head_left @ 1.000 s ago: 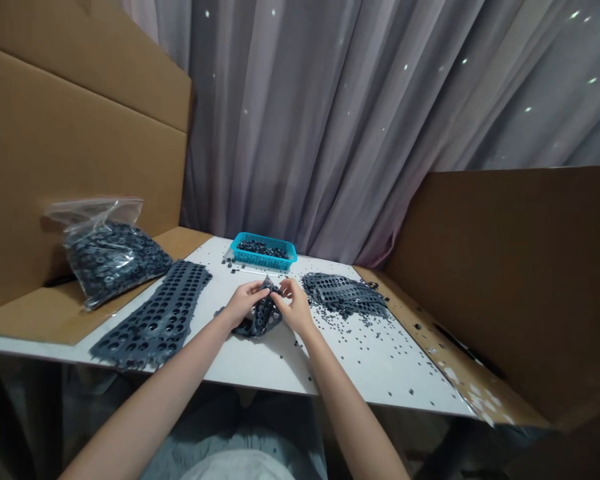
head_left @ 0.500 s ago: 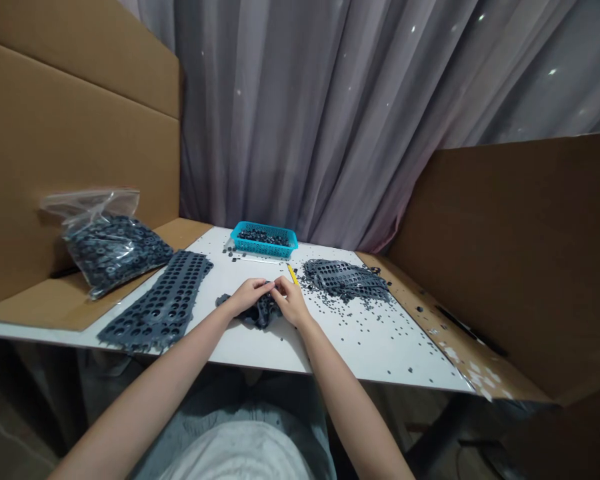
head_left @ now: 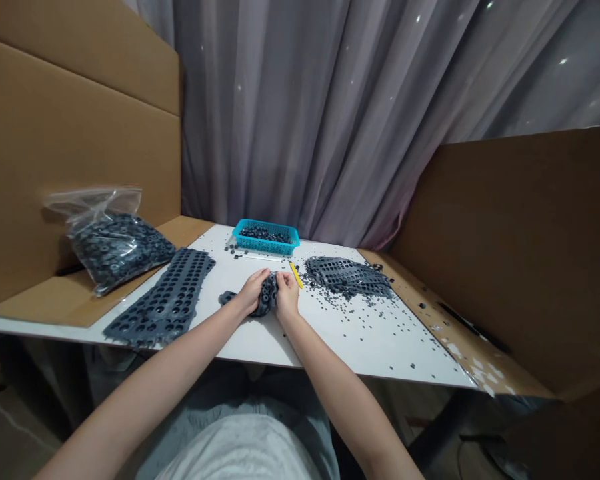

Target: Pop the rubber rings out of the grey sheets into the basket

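Note:
Between my two hands is a dark grey rubber sheet (head_left: 267, 297) with rows of round holes or rings, bent upward over the white table. My left hand (head_left: 253, 291) is closed on its left side, and a loose end of the sheet sticks out beyond that wrist. On the opposite side my right hand (head_left: 287, 292) pinches the sheet, fingers folded. A yellow pen-like tool (head_left: 296, 275) lies just beyond my right hand. Whether any small piece sits under my fingertips is hidden.
At the left lies a flat perforated rubber sheet (head_left: 167, 300), with a clear bag (head_left: 123, 250) of small dark rings behind it. A turquoise basket (head_left: 266, 247) holds dark pieces. Stacked perforated sheets (head_left: 347, 277) and scattered bits lie right. Cardboard walls (head_left: 520, 253) flank the table.
My hands have moved slightly apart and turned more upright. The rubber sheet between them is now folded up, showing its ringed face. The yellow tool shows more fully.

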`<state>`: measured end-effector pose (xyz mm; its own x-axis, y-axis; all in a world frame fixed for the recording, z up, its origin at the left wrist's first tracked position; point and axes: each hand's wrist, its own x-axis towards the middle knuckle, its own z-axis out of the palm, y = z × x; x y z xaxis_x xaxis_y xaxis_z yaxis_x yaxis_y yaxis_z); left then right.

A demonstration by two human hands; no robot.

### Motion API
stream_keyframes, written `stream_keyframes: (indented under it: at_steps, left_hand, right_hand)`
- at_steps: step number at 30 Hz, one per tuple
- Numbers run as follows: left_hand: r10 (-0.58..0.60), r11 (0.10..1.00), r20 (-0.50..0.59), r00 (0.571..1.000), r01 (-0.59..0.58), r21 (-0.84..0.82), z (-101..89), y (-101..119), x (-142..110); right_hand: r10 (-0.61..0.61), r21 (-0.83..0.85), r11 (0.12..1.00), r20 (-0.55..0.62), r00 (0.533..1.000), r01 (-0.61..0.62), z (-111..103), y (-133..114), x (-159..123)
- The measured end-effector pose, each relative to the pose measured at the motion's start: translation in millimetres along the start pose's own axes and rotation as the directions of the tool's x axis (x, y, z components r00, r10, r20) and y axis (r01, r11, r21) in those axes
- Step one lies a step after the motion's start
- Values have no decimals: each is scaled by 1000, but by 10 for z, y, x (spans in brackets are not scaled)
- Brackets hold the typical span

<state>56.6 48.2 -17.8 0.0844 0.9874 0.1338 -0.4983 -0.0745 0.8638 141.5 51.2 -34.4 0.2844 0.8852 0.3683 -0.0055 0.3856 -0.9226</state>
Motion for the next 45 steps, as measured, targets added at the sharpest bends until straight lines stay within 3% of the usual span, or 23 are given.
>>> stream_keyframes:
  at_steps: [6, 9, 11, 13, 15, 17, 19, 22, 24, 26, 31, 37, 42, 45]
  left_hand:
    - [78, 991, 7, 997, -78, 106, -27, 7, 10]
    - [148, 966, 31, 988, -152, 208, -78, 73, 16]
    - [168, 948, 62, 984, -179, 263, -117, 108, 15]
    - [160, 938, 101, 982, -183, 294, -147, 126, 10]
    - [136, 938, 134, 982, -171, 302, -163, 128, 2]
    - [107, 947, 153, 982, -147, 285, -164, 123, -7]
    - [79, 964, 150, 986, -114, 240, -153, 120, -15]
    - [39, 990, 118, 992, -54, 127, -123, 135, -29]
    - [15, 999, 92, 996, -19, 41, -105, 160, -39]
    - [-5, 999, 72, 997, 7, -33, -94, 188, -48]
    - [-53, 985, 38, 998, 58, -163, -66, 229, -63]
    - [-119, 951, -20, 993, 108, -290, -84, 351, -45]
    - [-125, 928, -213, 969, 38, -371, -306, 572, -34]
    - [-157, 906, -249, 956, 39, -421, -335, 616, -44]
  right_hand:
    - [-24, -18, 1000, 49, 999, 24, 10, -87, -12]
    - [-160, -101, 978, 181, 970, 180, -96, -260, -11]
    - [-324, -252, 877, 319, 890, 410, -205, -375, 2]
    - [-384, -365, 735, 471, 795, 571, -312, -459, 22]
    - [-331, -408, 665, 590, 736, 626, -385, -502, 38]
    - [-242, -408, 678, 661, 710, 611, -405, -510, 42]
    - [-173, -356, 778, 670, 722, 517, -371, -493, 33]
    - [-79, -77, 985, 588, 805, 153, -254, -443, 11]
    - [-8, 111, 992, 521, 853, -58, -165, -399, -4]
    - [38, 193, 970, 481, 876, -148, -90, -351, -21]
    - [93, 309, 924, 391, 916, -226, -25, -281, -34]
    - [106, 398, 888, 310, 945, -231, -123, -334, 128]
    - [142, 326, 924, 189, 972, -199, -279, -277, 288]
    - [169, 188, 962, 155, 973, -197, -354, -170, 320]
